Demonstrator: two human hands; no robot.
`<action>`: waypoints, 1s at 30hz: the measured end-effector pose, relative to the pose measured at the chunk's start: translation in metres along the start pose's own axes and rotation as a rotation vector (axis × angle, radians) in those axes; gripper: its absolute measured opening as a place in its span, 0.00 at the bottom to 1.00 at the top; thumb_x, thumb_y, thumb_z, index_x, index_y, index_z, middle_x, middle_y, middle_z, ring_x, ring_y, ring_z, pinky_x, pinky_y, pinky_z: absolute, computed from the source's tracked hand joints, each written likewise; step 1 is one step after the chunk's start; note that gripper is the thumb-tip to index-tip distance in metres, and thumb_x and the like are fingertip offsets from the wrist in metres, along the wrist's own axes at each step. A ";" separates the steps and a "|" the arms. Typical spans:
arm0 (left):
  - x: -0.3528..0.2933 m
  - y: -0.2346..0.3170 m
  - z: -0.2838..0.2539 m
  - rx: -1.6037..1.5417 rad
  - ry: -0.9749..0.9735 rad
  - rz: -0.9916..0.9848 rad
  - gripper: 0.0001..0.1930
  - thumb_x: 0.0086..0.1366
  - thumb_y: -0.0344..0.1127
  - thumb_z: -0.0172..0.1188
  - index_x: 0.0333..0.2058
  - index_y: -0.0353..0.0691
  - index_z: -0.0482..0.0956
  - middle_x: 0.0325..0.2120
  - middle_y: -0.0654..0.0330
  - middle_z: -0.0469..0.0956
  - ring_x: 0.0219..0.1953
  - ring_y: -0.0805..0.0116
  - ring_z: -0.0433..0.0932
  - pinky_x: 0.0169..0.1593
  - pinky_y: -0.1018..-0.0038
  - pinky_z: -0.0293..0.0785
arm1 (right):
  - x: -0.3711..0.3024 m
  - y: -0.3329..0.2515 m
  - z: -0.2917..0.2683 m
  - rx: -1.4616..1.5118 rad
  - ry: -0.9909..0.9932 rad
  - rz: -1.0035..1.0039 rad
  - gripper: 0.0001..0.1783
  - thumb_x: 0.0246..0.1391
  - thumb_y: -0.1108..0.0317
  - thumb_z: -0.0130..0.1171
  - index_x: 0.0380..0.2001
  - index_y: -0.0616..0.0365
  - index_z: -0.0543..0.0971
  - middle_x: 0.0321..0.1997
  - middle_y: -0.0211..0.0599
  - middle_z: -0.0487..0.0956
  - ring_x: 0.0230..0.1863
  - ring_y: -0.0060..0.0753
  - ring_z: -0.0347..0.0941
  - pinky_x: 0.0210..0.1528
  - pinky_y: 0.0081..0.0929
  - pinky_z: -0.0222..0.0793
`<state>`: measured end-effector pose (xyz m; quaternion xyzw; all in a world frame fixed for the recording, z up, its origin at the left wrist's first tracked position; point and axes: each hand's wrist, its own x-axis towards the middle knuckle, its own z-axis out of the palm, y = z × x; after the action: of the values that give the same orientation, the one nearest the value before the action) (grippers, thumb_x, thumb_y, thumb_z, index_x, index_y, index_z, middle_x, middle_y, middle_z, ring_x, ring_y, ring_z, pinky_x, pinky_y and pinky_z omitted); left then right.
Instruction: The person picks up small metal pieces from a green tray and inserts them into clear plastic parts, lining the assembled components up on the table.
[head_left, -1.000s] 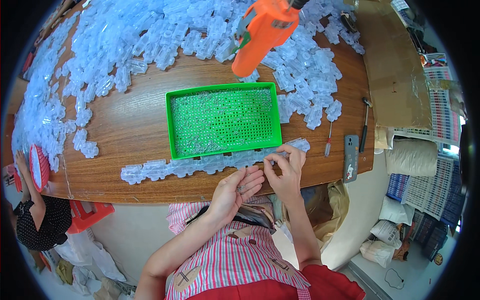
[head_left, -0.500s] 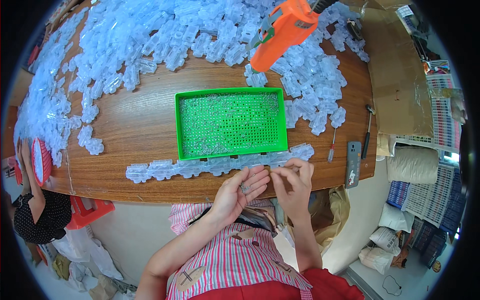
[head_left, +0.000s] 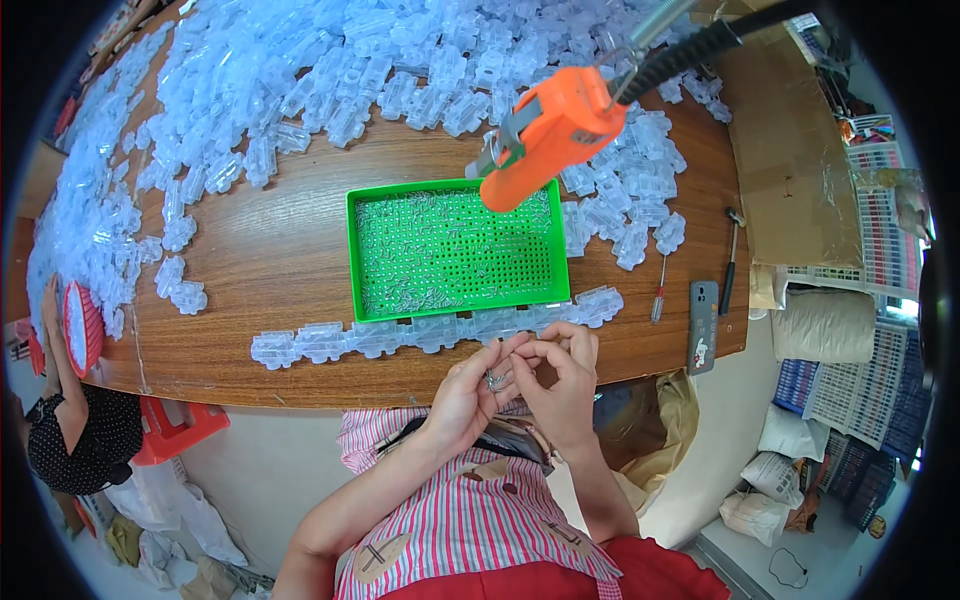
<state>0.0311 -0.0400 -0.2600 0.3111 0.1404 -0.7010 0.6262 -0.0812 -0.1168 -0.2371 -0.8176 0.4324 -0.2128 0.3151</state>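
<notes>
My left hand [head_left: 465, 391] is cupped palm up, with a few small metal screws [head_left: 495, 380] lying in it. Thumb and forefinger of my right hand [head_left: 562, 388] are pinched together against the left fingertips; whatever is between them is too small to make out. Just beyond both hands runs a row of clear plastic parts [head_left: 377, 338], set side by side along the near edge of the green tray [head_left: 352, 250]. Many screws sit in the tray's perforated floor, some in loose heaps. Over its far right side hangs an orange electric screwdriver [head_left: 555, 135].
Heaps of clear plastic parts [head_left: 250, 80] cover the far and left side of the wooden table [head_left: 270, 230]. At right lie a screwdriver [head_left: 657, 303], a phone [head_left: 703, 325] and a hammer [head_left: 731, 270]. Another person's arm [head_left: 62, 350] reaches beside a red basket [head_left: 88, 325] at far left.
My right hand has moved left and now meets the left fingertips, while the left fingers have curled in more. The hanging electric screwdriver has swung nearer, over the tray.
</notes>
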 end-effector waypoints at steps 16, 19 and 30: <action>-0.003 0.002 -0.002 -0.094 0.036 -0.007 0.25 0.73 0.42 0.46 0.59 0.27 0.64 0.56 0.48 0.71 0.57 0.62 0.73 0.59 0.68 0.72 | 0.006 0.009 0.003 0.122 0.116 0.042 0.07 0.42 0.74 0.67 0.28 0.56 0.79 0.39 0.37 0.73 0.45 0.41 0.67 0.49 0.37 0.62; -0.006 0.002 -0.005 -0.040 0.096 -0.008 0.25 0.74 0.43 0.45 0.58 0.26 0.65 0.57 0.46 0.70 0.58 0.60 0.72 0.61 0.67 0.71 | 0.018 0.027 0.010 -0.085 0.150 -0.101 0.09 0.44 0.73 0.66 0.31 0.54 0.78 0.41 0.36 0.72 0.46 0.41 0.65 0.50 0.38 0.58; -0.006 0.003 -0.011 -0.055 0.116 0.013 0.25 0.74 0.44 0.45 0.58 0.26 0.65 0.57 0.46 0.70 0.59 0.60 0.71 0.61 0.67 0.70 | 0.021 0.034 0.015 -0.279 0.058 -0.276 0.09 0.46 0.71 0.65 0.33 0.53 0.77 0.42 0.31 0.73 0.46 0.39 0.66 0.49 0.39 0.55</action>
<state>0.0368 -0.0292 -0.2641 0.3350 0.1937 -0.6737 0.6296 -0.0798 -0.1441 -0.2699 -0.8984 0.3503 -0.2156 0.1541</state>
